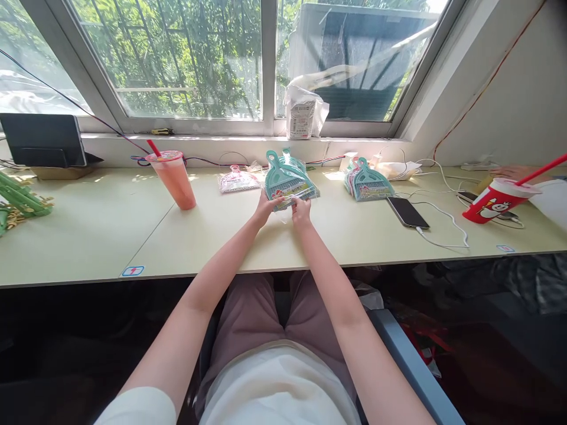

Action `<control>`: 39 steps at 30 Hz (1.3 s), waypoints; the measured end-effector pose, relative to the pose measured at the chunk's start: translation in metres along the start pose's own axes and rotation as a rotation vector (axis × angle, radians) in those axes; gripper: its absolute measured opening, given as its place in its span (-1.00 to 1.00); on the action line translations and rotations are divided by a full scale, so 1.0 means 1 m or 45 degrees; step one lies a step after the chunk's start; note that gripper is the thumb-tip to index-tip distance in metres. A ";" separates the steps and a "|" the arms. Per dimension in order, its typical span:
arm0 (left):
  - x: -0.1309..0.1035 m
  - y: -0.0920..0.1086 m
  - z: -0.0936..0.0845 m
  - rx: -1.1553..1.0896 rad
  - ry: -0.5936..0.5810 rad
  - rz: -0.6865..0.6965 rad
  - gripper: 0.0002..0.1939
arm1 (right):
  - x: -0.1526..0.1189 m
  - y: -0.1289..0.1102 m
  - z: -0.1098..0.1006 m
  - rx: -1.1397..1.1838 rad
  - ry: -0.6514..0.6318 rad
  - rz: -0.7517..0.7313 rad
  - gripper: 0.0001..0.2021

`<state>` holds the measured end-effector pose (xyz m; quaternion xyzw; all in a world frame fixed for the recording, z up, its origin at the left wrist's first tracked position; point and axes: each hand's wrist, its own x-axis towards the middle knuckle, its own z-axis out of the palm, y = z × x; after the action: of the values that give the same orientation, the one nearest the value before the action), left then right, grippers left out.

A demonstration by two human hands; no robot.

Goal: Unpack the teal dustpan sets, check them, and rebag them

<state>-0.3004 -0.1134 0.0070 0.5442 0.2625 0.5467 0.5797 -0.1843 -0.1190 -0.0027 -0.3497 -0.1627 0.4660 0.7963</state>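
A teal mini dustpan and brush set (287,180) in clear plastic wrap is held at the middle of the desk. My left hand (266,206) is closed on its lower left edge. My right hand (301,209) grips the lower edge a little to the right, thumb on the wrap. Just behind it, the handle of another teal set shows. To the left lies a pink wrapped set (239,180). On the right stands a pile of wrapped dustpan sets (370,182), teal in front with pink ones behind.
A tall drink cup (175,180) stands left and a red cup (500,199) right. A phone (407,212) lies on the desk (212,236) with a white cable. A tablet (44,140) stands far left. Another person's hand (509,172) rests at the far right.
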 end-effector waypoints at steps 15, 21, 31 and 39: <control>0.010 -0.011 -0.003 -0.073 0.107 0.018 -0.23 | 0.008 0.006 0.000 -0.079 -0.099 -0.026 -0.42; 0.009 -0.011 -0.001 -0.028 0.085 0.047 -0.21 | 0.009 0.005 -0.001 -0.050 -0.051 -0.012 -0.47; 0.002 0.000 -0.003 0.057 -0.102 -0.157 -0.11 | 0.020 -0.001 -0.007 -0.092 -0.125 -0.060 -0.55; 0.004 0.000 -0.006 0.056 -0.124 -0.173 -0.10 | 0.018 -0.008 -0.009 -0.121 -0.182 -0.050 -0.45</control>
<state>-0.3051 -0.1079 0.0062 0.5637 0.2821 0.4730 0.6156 -0.1643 -0.1097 -0.0048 -0.3497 -0.2479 0.4658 0.7741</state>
